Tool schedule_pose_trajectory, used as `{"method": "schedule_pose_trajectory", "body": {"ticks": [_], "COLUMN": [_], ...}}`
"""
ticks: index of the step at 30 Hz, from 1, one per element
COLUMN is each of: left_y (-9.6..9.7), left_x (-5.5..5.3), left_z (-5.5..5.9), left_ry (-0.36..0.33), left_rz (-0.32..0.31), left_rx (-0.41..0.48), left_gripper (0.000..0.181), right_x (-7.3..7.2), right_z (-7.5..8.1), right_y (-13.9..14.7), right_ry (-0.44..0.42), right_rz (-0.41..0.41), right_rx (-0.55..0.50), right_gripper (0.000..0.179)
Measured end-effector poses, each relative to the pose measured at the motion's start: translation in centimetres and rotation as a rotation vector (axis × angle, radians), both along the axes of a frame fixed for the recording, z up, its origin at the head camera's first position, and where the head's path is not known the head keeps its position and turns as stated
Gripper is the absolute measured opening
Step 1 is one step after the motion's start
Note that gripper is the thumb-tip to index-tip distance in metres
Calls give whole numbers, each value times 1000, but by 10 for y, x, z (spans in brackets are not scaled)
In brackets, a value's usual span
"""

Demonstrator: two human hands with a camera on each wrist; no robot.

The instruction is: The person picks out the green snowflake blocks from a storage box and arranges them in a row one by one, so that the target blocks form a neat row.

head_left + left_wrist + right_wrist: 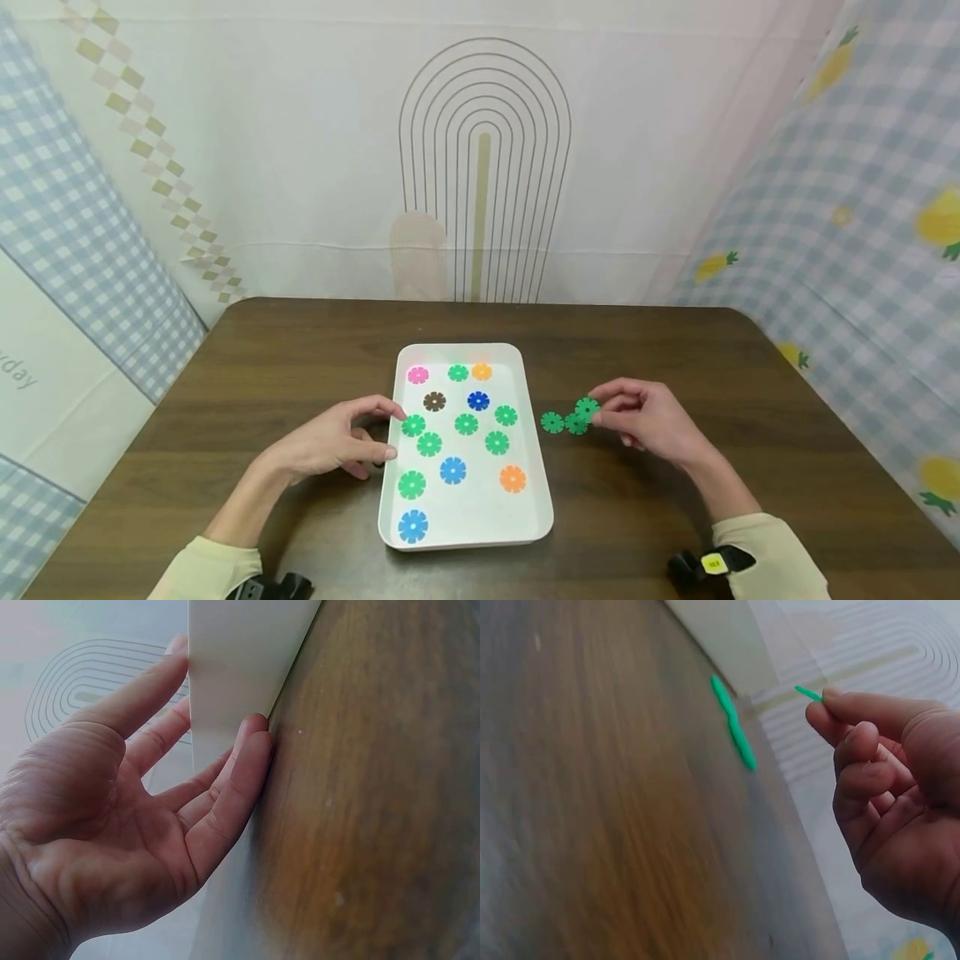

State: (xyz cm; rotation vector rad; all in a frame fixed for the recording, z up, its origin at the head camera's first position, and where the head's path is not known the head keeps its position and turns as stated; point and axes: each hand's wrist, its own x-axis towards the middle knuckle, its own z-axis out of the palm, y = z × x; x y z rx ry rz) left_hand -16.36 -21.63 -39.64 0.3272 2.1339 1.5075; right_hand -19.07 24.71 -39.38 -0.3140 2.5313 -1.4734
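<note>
My left hand holds the left rim of a white tray; in the left wrist view its thumb reaches the rim and other fingers lie against the outer wall. Flat notched plastic discs lie spread in the tray, several of them green like this disc. Right of the tray, my right hand pinches a green notched disc between thumb and forefinger. In the right wrist view this disc appears edge-on, above the table. Below it, two joined green discs lie on the wood.
Inside the tray are also a pink disc, a brown disc, a dark blue disc, light blue discs and orange ones. The brown wooden table meets a white patterned cloth at the back.
</note>
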Motion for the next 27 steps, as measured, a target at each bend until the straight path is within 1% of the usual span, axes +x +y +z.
{"method": "schedule_pose_trajectory", "body": {"ticks": [5,10,17,22,27], "left_y": [0,-1,0,0,0], "left_x": [-1,-1,1,1,1], "left_z": [0,0,1,1,1], "left_ry": [5,4,2,0,2], "left_rz": [-4,-1,8,14,12], "left_rx": [-3,3,-12,-20,-19], "left_gripper": [52,52,51,52,52], "right_x": [-5,-9,-10,-9,-8], "right_z": [-5,-8,-11,-13,-13], "right_y": [15,21,22,19,17], "right_ry": [-18,-37,-60,-67,-73], "right_rz": [-22,-4,8,24,22], "right_rx": [41,77,109,112,109], "right_gripper": [36,35,30,31,32]}}
